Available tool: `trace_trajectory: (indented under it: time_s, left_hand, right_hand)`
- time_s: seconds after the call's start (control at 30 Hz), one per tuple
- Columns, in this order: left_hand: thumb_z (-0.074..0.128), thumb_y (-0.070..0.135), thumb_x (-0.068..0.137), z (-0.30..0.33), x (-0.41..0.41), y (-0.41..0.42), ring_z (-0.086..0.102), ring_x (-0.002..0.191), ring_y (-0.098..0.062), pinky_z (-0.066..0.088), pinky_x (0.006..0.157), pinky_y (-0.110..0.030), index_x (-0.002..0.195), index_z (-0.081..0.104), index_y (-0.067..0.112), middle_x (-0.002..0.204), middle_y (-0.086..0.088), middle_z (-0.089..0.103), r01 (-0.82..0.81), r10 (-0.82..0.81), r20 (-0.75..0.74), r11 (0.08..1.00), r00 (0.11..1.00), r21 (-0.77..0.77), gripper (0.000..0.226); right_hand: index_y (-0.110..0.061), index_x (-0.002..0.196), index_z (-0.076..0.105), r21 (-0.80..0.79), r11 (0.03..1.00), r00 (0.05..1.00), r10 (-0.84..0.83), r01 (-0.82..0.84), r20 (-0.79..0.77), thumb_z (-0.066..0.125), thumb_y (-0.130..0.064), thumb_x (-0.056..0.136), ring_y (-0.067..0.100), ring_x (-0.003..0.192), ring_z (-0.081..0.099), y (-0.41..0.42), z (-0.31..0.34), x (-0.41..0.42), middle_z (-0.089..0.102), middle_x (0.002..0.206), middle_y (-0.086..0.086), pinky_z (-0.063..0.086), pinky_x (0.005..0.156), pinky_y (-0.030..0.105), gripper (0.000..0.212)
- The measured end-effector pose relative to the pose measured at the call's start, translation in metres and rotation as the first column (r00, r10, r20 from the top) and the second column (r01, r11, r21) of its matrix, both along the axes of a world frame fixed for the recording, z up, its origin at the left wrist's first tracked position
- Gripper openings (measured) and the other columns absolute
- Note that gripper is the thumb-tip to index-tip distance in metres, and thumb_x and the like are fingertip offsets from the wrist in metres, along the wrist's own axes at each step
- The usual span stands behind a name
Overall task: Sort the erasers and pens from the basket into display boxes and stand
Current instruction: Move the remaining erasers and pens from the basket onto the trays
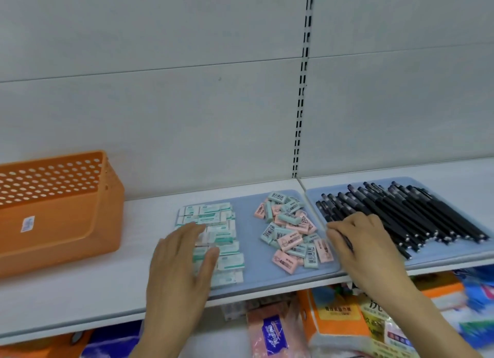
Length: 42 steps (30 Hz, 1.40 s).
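A pale shop shelf [80, 291] runs across under a blank grey back panel, with packaged goods stacked below it. Over at nine o'clock sits the orange basket [53, 210], tipped so its perforated wall faces us; nothing shows inside it from here. Dead centre lies a blue tray [246, 250] and, touching its right edge at three o'clock, a second blue tray [454, 253]. That second one carries the black pens [401, 216], fanned out in a loose heap. On the first tray, the pink and mint erasers [291, 234] lie jumbled on its right half, while the white and green erasers [213, 224] stand in tidier rows on its left.

Now the hands: the left hand [181, 264] lies flat over the white and green rows, fingers straight, gripping nothing. The right hand [366, 240] rests on the near ends of the pens, fingers spread; whether it pinches one I cannot tell.

This looks like tidying. I'd say the next move calls for squaring the pens parallel, nudging gently so none roll off.
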<state>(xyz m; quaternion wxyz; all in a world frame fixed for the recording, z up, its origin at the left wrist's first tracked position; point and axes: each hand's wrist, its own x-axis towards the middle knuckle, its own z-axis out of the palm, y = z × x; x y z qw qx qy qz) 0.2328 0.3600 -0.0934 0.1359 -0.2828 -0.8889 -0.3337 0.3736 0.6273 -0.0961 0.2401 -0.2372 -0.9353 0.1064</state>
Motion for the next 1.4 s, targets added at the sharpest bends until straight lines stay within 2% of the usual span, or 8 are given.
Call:
trace_trajectory:
  time_s: [0.27, 0.47, 0.6, 0.7, 0.83, 0.97, 1.07, 1.4]
  left_hand:
    - [0.013, 0.079, 0.084, 0.005, -0.021, -0.016, 0.003, 0.146, 0.000, 0.003, 0.117, -0.024, 0.155, 0.005, 0.031, 0.160, 0.019, -0.001, -0.012, -0.008, 0.490, 0.999, 0.872, 0.038, 0.086]
    - [0.012, 0.089, 0.076, -0.003, -0.027, -0.017, 0.026, 0.143, -0.012, 0.023, 0.119, -0.044, 0.151, 0.017, 0.034, 0.157, 0.019, 0.022, 0.009, -0.035, 0.555, 0.999, 0.831, 0.049, 0.093]
    - [0.014, 0.077, 0.087, 0.007, -0.024, -0.020, 0.015, 0.145, -0.002, 0.010, 0.121, -0.031, 0.154, 0.008, 0.035, 0.154, 0.025, 0.015, 0.031, -0.042, 0.552, 0.999, 0.833, 0.030, 0.080]
    - [0.024, 0.066, 0.092, 0.019, -0.021, -0.022, 0.037, 0.130, 0.007, 0.023, 0.114, -0.024, 0.140, 0.034, 0.047, 0.141, 0.033, 0.033, 0.033, -0.092, 0.584, 0.993, 0.806, 0.111, 0.053]
    - [0.035, 0.039, 0.102, 0.041, -0.036, -0.021, 0.058, 0.079, -0.003, 0.047, 0.088, -0.031, 0.084, 0.056, 0.026, 0.098, 0.003, 0.068, -0.192, -0.112, 0.777, 0.938, 0.620, 0.289, 0.031]
    - [0.051, 0.049, 0.093, 0.057, -0.055, -0.043, 0.058, 0.110, -0.023, 0.048, 0.088, -0.038, 0.138, 0.044, 0.004, 0.127, -0.013, 0.057, -0.353, -0.294, 0.903, 0.846, 0.314, 0.399, 0.064]
    - [0.051, 0.046, 0.094, 0.064, -0.067, -0.043, 0.057, 0.110, -0.032, 0.050, 0.081, -0.041, 0.143, 0.034, -0.003, 0.129, -0.021, 0.054, -0.426, -0.294, 0.934, 0.833, 0.202, 0.354, 0.071]
    - [0.051, 0.042, 0.097, 0.065, -0.076, -0.033, 0.060, 0.082, -0.023, 0.055, 0.069, -0.032, 0.113, 0.059, -0.010, 0.101, -0.019, 0.064, -0.262, -0.082, 0.965, 0.953, 0.250, 0.149, 0.055]
  right_hand:
    - [-0.031, 0.153, 0.004, -0.485, 0.858, 0.975, 0.218, -0.171, 0.043, 0.028, -0.065, 0.090, 0.002, 0.142, 0.014, -0.042, 0.004, -0.035, 0.015, 0.158, -0.013, 0.016, 0.109, 0.022, 0.075]
    - [-0.032, 0.152, 0.012, -0.552, 0.817, 0.977, 0.213, -0.165, 0.025, 0.025, -0.070, 0.089, -0.001, 0.137, 0.022, -0.042, 0.010, -0.035, 0.022, 0.152, -0.019, 0.019, 0.107, 0.021, 0.075]
    - [-0.045, 0.141, 0.016, -0.635, 0.751, 0.979, 0.197, -0.180, -0.045, 0.032, -0.061, 0.088, -0.008, 0.125, 0.023, -0.047, 0.021, -0.035, 0.025, 0.136, -0.027, 0.019, 0.103, 0.018, 0.057]
    - [-0.044, 0.143, 0.028, -0.739, 0.661, 0.990, 0.123, -0.134, -0.069, 0.033, -0.072, 0.087, 0.002, 0.134, 0.032, -0.044, 0.026, -0.032, 0.030, 0.148, -0.021, 0.023, 0.110, 0.027, 0.064]
    - [-0.022, 0.147, 0.037, -0.894, 0.443, 0.995, -0.089, 0.070, 0.034, 0.034, -0.068, 0.089, 0.022, 0.133, 0.044, -0.026, 0.045, -0.039, 0.042, 0.149, 0.003, 0.031, 0.113, 0.042, 0.074]
    - [-0.012, 0.151, 0.028, -0.942, 0.329, 0.997, -0.056, 0.066, 0.050, 0.037, -0.063, 0.090, 0.027, 0.137, 0.039, -0.021, 0.065, -0.041, 0.035, 0.153, 0.012, 0.031, 0.114, 0.044, 0.080]
    - [-0.008, 0.148, 0.031, -0.942, 0.329, 0.996, -0.074, 0.074, 0.052, 0.040, -0.060, 0.092, 0.029, 0.135, 0.042, -0.024, 0.066, -0.043, 0.038, 0.150, 0.015, 0.034, 0.112, 0.044, 0.077]
    - [-0.004, 0.101, 0.057, -0.930, 0.323, 0.978, -0.164, 0.174, 0.127, 0.050, -0.037, 0.098, 0.029, 0.093, 0.062, -0.027, 0.070, -0.046, 0.063, 0.105, 0.020, 0.049, 0.070, 0.035, 0.034]
